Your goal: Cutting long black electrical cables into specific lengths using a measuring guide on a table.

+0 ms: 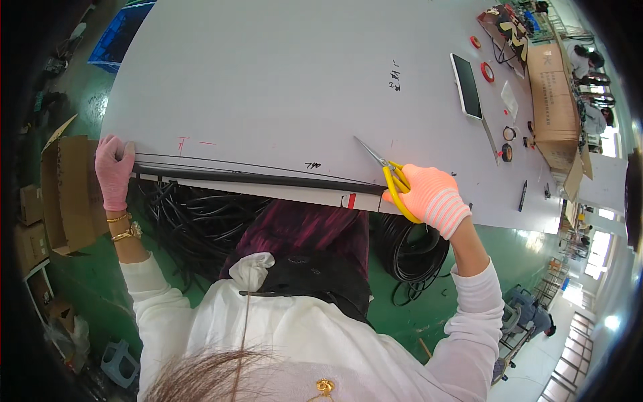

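Note:
A long black tube (261, 178) lies along the near edge of the table, with thin black cords (254, 163) running just beyond it. My left hand (115, 171), in a pink glove, closes on the tube's left end at the table's left corner. Yellow-handled scissors (395, 184) sit in my right hand (432, 194), gloved in orange-pink with striped cuffs. Their pointed blades face away to the upper left over the tabletop. The fingers of that hand also reach the tube's right end; whether they pinch it is partly hidden.
The grey tabletop (268, 80) bears pen marks. A phone (467, 87), red tape (487, 72), black tape rolls (507, 153) and a pen (522, 195) lie at right, near a cardboard box (552, 100). Black tubing coils (408, 251) hang below. A blue crate (120, 37) stands far left.

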